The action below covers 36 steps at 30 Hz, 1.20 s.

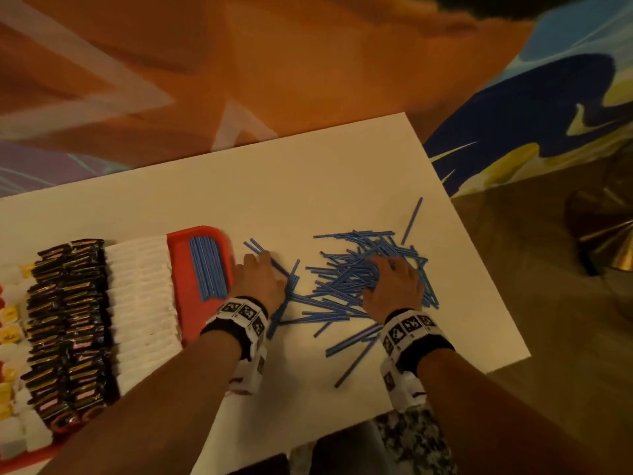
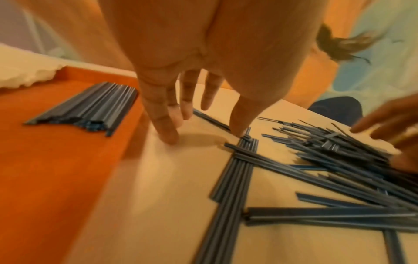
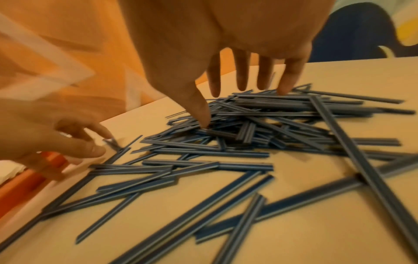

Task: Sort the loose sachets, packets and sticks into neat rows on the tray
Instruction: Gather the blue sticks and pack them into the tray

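Observation:
A red tray [image 1: 178,265] holds rows of black packets [image 1: 72,320], white sachets [image 1: 144,303] and a neat bundle of blue sticks [image 1: 208,269]. A loose heap of blue sticks [image 1: 356,279] lies on the white table to the tray's right. My left hand [image 1: 260,275] is beside the tray's right edge, fingers spread and straight [image 2: 167,128], its thumb tip touching a few aligned sticks [image 2: 239,160]. My right hand [image 1: 394,282] rests on the heap with straight spread fingers [image 3: 289,78], pressing the sticks [image 3: 248,128] and gripping none.
The white table [image 1: 308,186] ends just right of the heap and near my body. Yellow and white sachets [image 1: 10,323] fill the tray's far left. An orange, blue and yellow patterned floor surrounds the table; a shiny metal base [image 1: 606,234] stands at right.

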Each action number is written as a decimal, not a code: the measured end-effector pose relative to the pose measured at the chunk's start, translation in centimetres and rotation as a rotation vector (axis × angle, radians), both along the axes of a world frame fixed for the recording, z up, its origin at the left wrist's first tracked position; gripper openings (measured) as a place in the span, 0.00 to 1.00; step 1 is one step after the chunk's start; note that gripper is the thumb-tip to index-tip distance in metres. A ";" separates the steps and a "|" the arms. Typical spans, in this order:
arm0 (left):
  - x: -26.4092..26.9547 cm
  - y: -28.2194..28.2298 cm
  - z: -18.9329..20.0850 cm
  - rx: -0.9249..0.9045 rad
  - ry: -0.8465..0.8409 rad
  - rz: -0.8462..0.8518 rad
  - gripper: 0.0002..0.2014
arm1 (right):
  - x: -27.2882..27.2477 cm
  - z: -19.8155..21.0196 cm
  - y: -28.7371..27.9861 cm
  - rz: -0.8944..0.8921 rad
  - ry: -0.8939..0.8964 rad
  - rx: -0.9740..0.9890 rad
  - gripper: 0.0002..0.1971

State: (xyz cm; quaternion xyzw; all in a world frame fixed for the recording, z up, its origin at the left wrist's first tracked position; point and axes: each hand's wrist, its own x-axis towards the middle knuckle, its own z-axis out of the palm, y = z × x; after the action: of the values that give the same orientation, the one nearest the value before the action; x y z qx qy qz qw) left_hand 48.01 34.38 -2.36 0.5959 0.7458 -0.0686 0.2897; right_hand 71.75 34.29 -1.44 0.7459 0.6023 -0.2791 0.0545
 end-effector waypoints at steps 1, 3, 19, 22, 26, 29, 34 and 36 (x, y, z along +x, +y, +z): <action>0.5 0.1 0.0 -0.020 0.017 0.005 0.30 | 0.5 0.0 -0.1 -0.015 -0.014 -0.032 0.33; 2.1 0.2 -0.3 -0.041 -0.002 -0.051 0.30 | 0.9 -0.2 -0.2 0.012 -0.025 -0.056 0.34; 14.8 4.8 0.3 -0.013 0.198 -0.973 0.60 | 6.4 -1.0 -0.3 -0.109 0.244 0.148 0.21; 16.1 5.0 0.0 0.005 0.272 -1.039 0.56 | 7.4 -1.1 -0.4 -0.135 0.271 0.148 0.22; 16.0 4.9 0.3 0.050 0.249 -1.018 0.38 | 8.4 -1.5 -0.7 -0.176 0.329 0.139 0.21; 15.8 4.7 0.6 0.073 0.240 -1.021 0.28 | 8.5 -1.8 -0.8 -0.219 0.380 0.178 0.20; 15.6 4.3 1.0 0.033 0.258 -0.982 0.21 | 8.8 -1.6 -0.5 -0.274 0.433 0.174 0.18; 15.3 4.2 1.2 0.023 0.258 -0.975 0.22 | 8.8 -1.5 -0.5 -0.296 0.446 0.158 0.18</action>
State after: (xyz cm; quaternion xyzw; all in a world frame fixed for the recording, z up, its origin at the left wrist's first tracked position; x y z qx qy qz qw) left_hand 63.31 38.62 -1.17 0.8649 0.4110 -0.2607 0.1226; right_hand 80.52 33.80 -2.92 0.7479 0.5037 -0.3935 -0.1790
